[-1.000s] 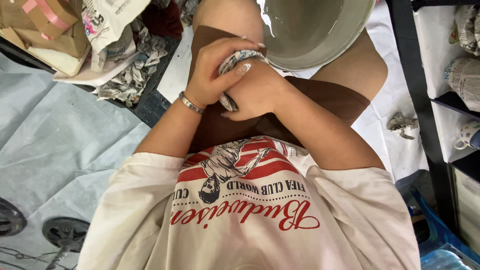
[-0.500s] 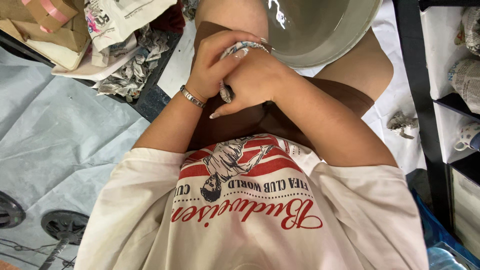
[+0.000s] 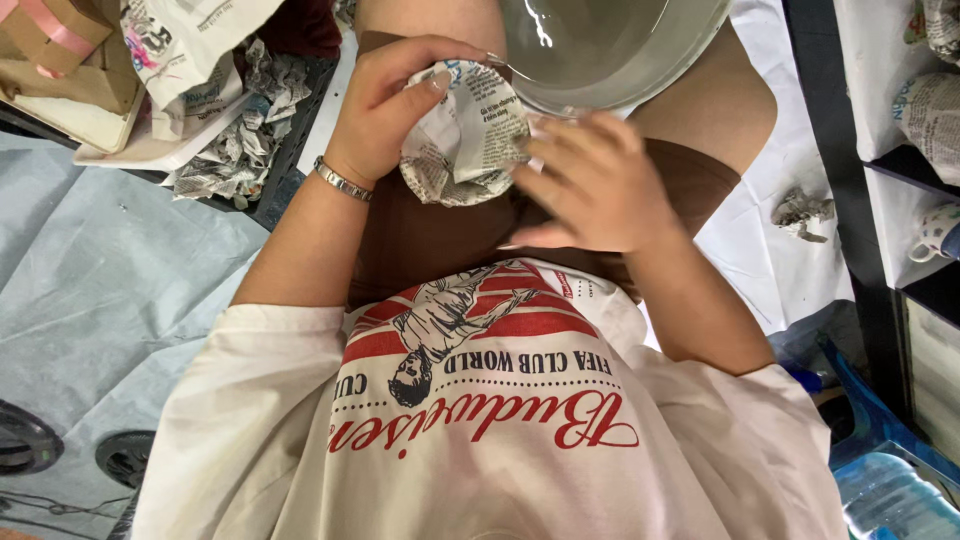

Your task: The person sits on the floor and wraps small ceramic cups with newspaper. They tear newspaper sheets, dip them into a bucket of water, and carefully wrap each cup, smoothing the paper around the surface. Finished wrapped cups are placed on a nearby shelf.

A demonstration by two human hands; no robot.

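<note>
Head view looks straight down at a seated person's lap, where a crumpled newspaper wad is being worked between 2 bare hands. Left hand, with a metal bracelet at the wrist, curls around the top and near side of the wad, thumb and fingers clamped on it so the paper keeps its ball shape. Right hand is blurred, its fingers spread and loose; they lie against the wad's right edge, apparently patting or pressing it rather than gripping.

Just beyond the wad, a clear glass bowl rests on the bare thighs, close enough that the paper nearly touches its rim. More crumpled newspaper lies heaped to the left beside a cardboard box. A small paper scrap sits on the white sheet to the right, near a dark shelf with a patterned mug.
</note>
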